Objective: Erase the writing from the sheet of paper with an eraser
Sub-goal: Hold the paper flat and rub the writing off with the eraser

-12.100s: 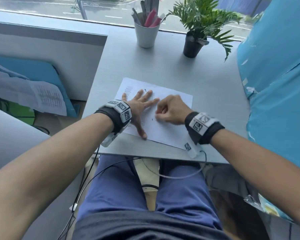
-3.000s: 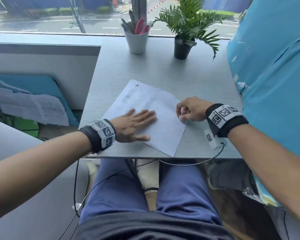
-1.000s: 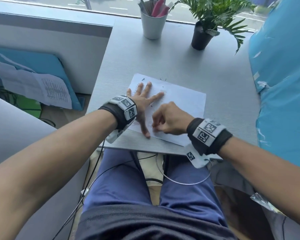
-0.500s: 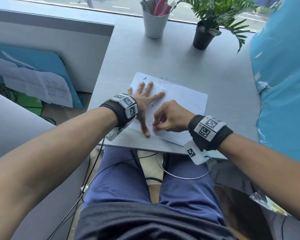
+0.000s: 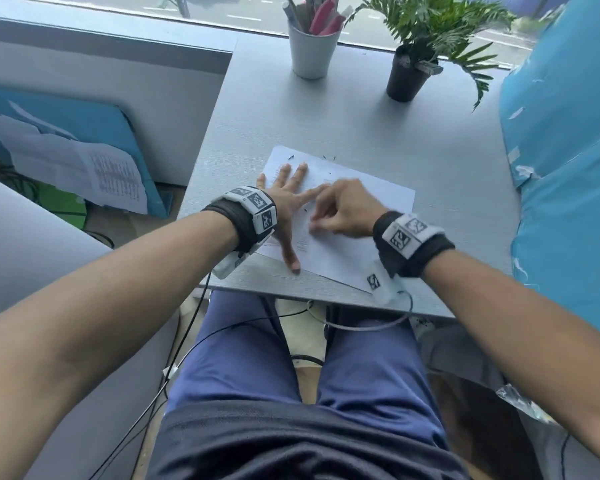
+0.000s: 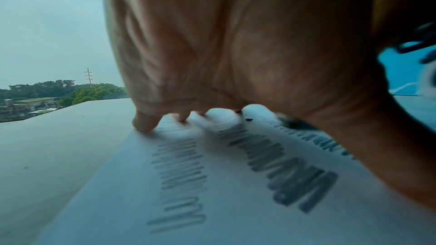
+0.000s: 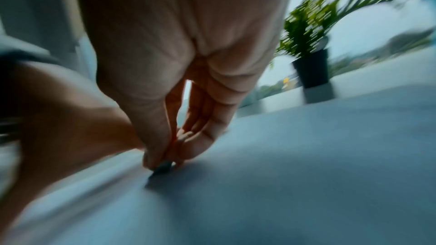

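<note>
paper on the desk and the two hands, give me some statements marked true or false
1. The left hand lies flat with fingers spread on the white sheet of paper. True.
2. The right hand is open and holds nothing. False: its grip pinches a small dark eraser against the sheet.
3. All the pencil writing is gone. False: rows of grey scribble still show beneath the left hand.
4. The black-potted green plant stands on the grey desk beyond the sheet. True.
5. The white cup of pens stands on the sheet. False: it stands apart, near the window.
</note>
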